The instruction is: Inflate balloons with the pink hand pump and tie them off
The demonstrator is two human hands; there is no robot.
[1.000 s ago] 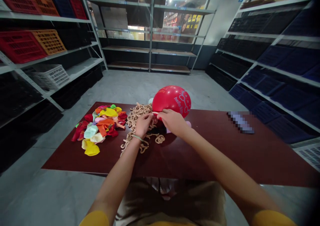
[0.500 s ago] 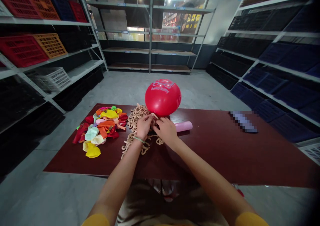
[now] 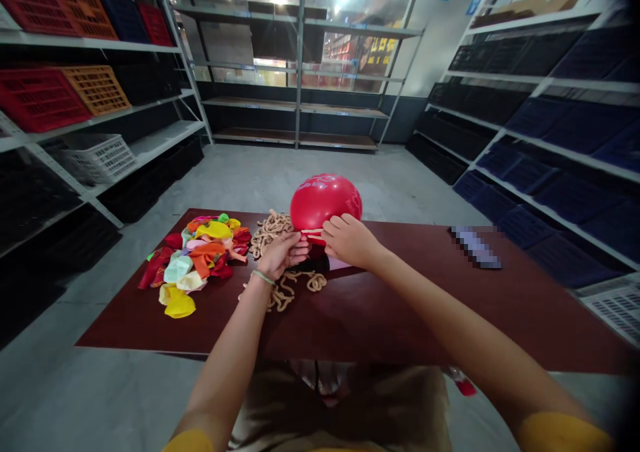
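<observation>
An inflated red balloon [image 3: 323, 202] with pale printing sits above the table's far edge, its neck toward me. My left hand [image 3: 284, 255] pinches the neck side between thumb and forefinger, the other fingers loosely spread. To its right my right hand [image 3: 353, 242] is closed on a thin tan rubber band, stretched taut between both hands beside a red strip of the balloon's neck. Exactly how the band runs round the neck is hidden by fingers. Tan rubber bands [image 3: 270, 232] lie heaped behind my left hand, and more loose ones [image 3: 316, 282] lie below it.
Limp coloured balloons [image 3: 200, 255] form a pile on the table's left. A pink tube-like thing [image 3: 339, 263] is mostly covered by my right hand. A pixelated object [image 3: 477, 247] lies on the dark red table [image 3: 425, 305]. Shelves with crates [image 3: 95, 92] stand around.
My hands have drawn apart, the right one moving up and to the right, stretching the rubber band. The balloon has tilted and sunk slightly. The view has shifted a little.
</observation>
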